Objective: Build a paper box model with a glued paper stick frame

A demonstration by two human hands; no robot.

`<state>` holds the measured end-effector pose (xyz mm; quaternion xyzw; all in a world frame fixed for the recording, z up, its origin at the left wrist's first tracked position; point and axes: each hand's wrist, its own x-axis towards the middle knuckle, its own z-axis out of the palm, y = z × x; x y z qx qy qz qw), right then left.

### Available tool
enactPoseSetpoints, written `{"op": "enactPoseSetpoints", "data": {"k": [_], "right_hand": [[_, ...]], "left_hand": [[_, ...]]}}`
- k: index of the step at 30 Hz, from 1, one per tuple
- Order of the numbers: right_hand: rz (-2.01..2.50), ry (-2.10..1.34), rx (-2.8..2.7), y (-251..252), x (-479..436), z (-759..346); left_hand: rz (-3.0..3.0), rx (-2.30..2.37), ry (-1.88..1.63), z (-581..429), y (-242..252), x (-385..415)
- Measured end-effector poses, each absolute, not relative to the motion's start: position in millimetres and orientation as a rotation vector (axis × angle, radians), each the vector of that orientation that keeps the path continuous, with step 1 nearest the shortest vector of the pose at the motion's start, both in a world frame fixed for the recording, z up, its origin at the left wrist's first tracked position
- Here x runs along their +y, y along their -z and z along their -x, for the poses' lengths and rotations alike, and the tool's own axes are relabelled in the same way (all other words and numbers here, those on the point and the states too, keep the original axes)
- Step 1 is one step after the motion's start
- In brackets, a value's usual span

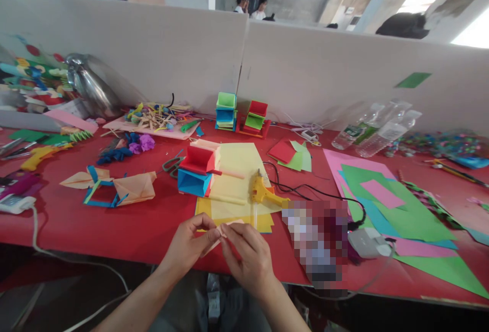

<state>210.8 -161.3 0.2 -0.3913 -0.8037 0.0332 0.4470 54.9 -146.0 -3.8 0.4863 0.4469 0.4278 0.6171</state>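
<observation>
My left hand and my right hand meet at the near edge of the red table. Both pinch a small pale peach paper piece between fingertips. Just beyond the hands lies a stack of yellow paper sheets with a yellow glue gun resting on it. A red and blue folded paper box stands to the left of the sheets.
Green, pink and blue sheets spread on the right. Clear plastic bottles lie at the back right. Folded paper boxes stand against the white partition. Peach folded paper, scissors and a metal kettle are left.
</observation>
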Motion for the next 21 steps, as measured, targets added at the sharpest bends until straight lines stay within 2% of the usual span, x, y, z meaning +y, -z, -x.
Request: {"op": "enactPoseSetpoints", "data": {"k": [7, 21], "right_hand": [[1.030, -0.143, -1.907, 0.8, -163.8, -208.1], [1.105, -0.244, -1.649, -6.2, -173.0, -198.3]], "left_hand": [[-1.377, 1.152, -1.005, -51.6, -6.8, -152.2], [-1.590, 1.265, -0.953, -56.4, 18.1, -164.9]]}}
